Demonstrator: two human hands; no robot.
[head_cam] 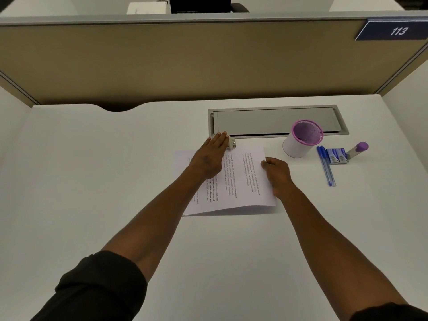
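Fig.: stapling step. My L hand lies flat on the stapler, fingers straight and together, pressing down at the far corner of the sheets. My R hand pinches the sheets' right edge, fingers curled on it, steadying them. Sheets lie mid-desk, near and left of the cup. Judged: staple being driven. Next move needs a firm, straight push w/ sheets held square, then lift-off & a check that the staple closed.

Head camera looks steeply down over desk.
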